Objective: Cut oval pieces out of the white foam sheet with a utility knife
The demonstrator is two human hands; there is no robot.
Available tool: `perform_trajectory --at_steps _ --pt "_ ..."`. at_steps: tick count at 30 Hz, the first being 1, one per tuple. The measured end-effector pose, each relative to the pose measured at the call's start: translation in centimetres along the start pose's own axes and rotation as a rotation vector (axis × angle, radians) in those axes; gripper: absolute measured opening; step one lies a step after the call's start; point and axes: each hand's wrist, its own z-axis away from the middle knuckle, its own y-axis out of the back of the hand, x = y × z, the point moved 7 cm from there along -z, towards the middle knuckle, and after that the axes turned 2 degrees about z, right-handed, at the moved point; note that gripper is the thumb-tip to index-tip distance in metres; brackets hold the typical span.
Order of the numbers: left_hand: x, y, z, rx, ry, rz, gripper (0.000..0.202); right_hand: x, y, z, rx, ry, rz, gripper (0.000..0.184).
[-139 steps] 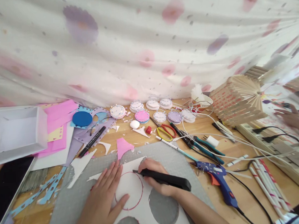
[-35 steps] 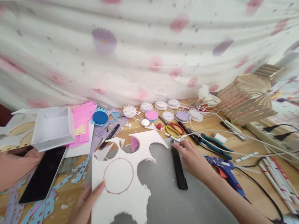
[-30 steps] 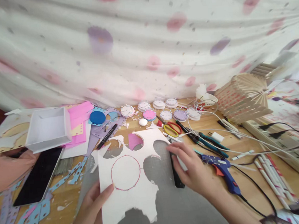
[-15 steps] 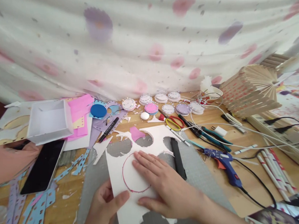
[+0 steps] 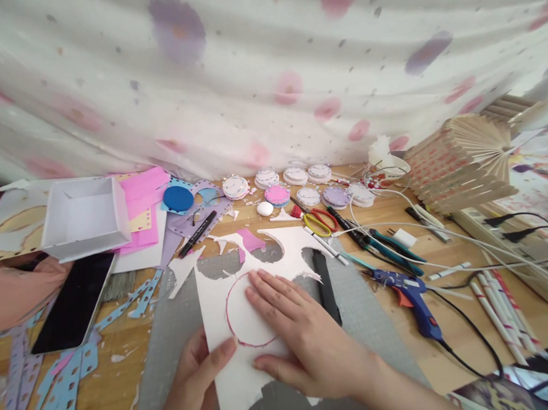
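A white foam or card sheet (image 5: 229, 381) with round bites cut from its edges lies over the grey cutting mat (image 5: 170, 335). It bears a pink-red circle outline, partly covered by my right hand (image 5: 295, 333), which rests flat on it with the fingers stretched out. My left hand (image 5: 196, 374) pinches the sheet's left edge, thumb on top near the circle's lower left; its other fingers are partly hidden behind the sheet. Right of the sheet lies a black cutter-like tool (image 5: 326, 288). A pink scrap (image 5: 250, 243) shows at the sheet's far edge.
Behind stand stacked paper discs (image 5: 267, 179) and scissors (image 5: 320, 222). To the right lie a blue glue gun (image 5: 412, 298), pliers (image 5: 395, 253), cables and markers (image 5: 504, 318). At left are a white box (image 5: 84, 219), a phone (image 5: 73, 304) and paper strips (image 5: 72, 390).
The view has shifted slightly. The sheet's far part sits a little differently over the pink scrap. Both hands keep nearly the same place on the sheet.
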Motion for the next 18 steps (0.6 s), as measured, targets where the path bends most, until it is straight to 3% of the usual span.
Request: perform_trajectory --at_steps 4,8,18 --pt "0.4 0.1 1.2 0.067 0.027 -0.053 0.056 0.2 -1.2 -0.3 -0.008 -0.036 0.012 0.070" --pt "1.1 0.1 1.8 0.095 -0.032 -0.164 0.056 0.2 -1.9 -0.7 -0.042 -0.041 0.005 0.064" --pt "0.4 -0.6 0.8 -0.009 -0.066 -0.069 0.052 0.5 -1.9 -1.1 -0.042 -0.011 0.016 0.068"
